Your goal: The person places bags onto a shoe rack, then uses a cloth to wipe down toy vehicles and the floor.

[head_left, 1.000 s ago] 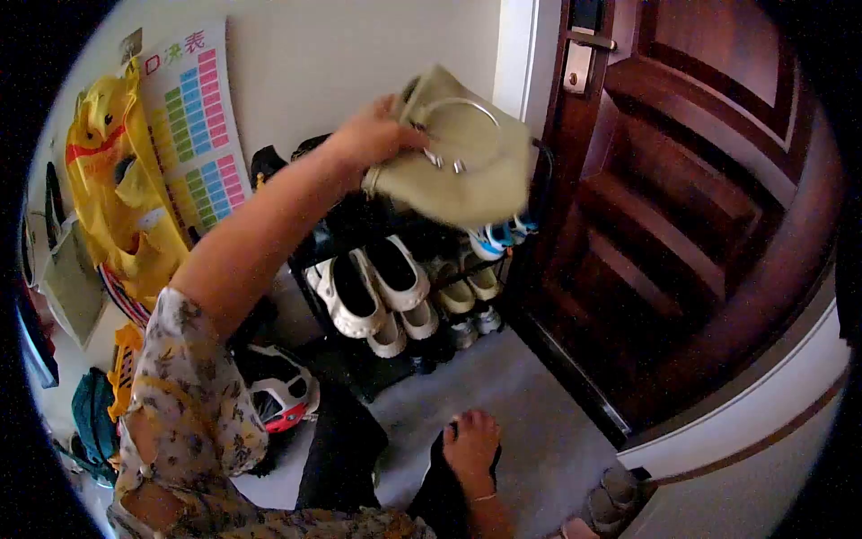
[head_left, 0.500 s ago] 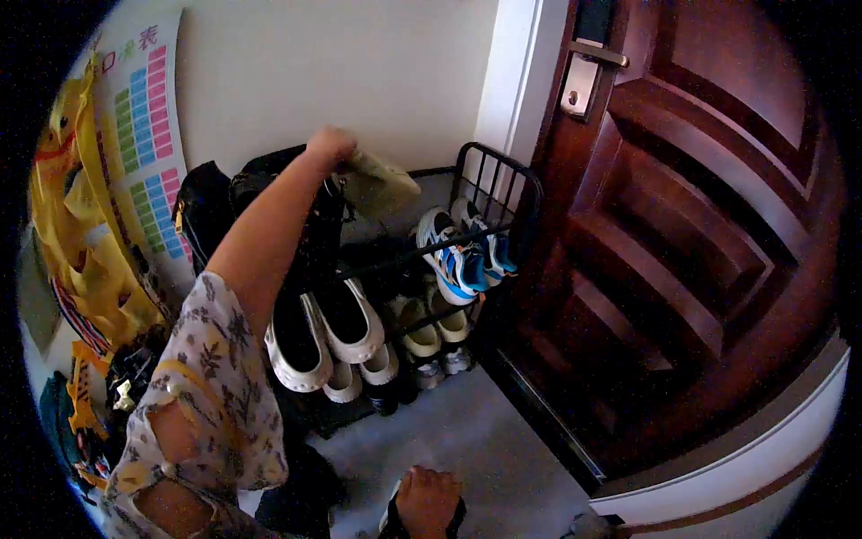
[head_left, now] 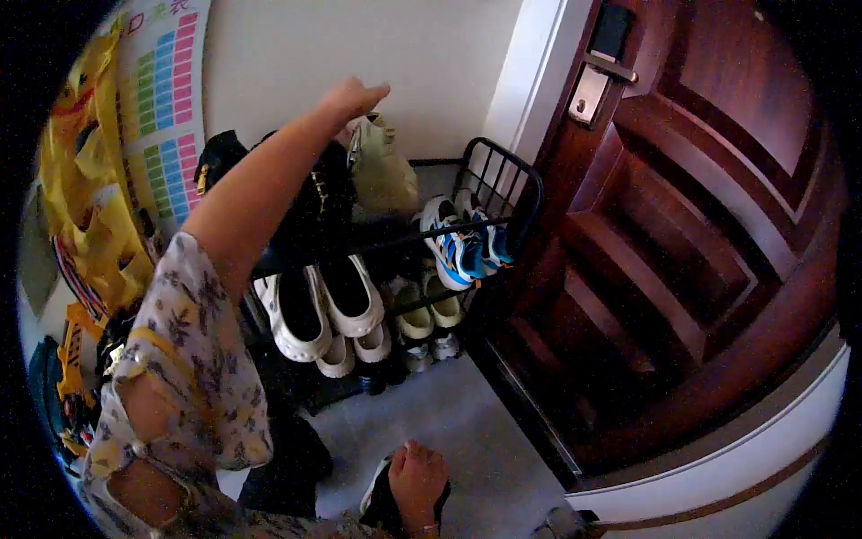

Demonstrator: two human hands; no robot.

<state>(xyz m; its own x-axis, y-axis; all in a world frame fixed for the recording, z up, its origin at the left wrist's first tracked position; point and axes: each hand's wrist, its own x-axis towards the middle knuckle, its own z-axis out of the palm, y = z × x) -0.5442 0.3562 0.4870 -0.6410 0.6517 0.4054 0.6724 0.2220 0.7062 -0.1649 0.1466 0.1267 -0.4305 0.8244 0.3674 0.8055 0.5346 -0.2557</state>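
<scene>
Floral cloth covers the near arm, its patterned sleeve (head_left: 211,359) running up from the lower left. At the bottom, the right hand (head_left: 419,476) rests on a dark-clad knee, fingers close together and bent over it; whether they grip the cloth cannot be told.

Beyond the knee stands a black metal rack (head_left: 514,161), with white clogs (head_left: 302,349) in its lower part and blue-and-white sneakers (head_left: 444,238) towards the door end of its top shelf. On that same shelf the pale green bag (head_left: 384,166) sits roughly upright, between a black bag (head_left: 316,211) and the sneakers.

Over the pale bag's top is the left hand (head_left: 348,101), one digit sticking out to the side, the others bunched or hidden. Contact with the bag is unclear. The step in hand looks like settling the bag on the shelf, or letting go of it. From here, lifting away calls for fingers free of the bag's top edge and a light touch, so that it does not tip.

Behind are a plain wall (head_left: 359,45), a coloured chart (head_left: 162,90) and a dark red wooden door (head_left: 682,234).
</scene>
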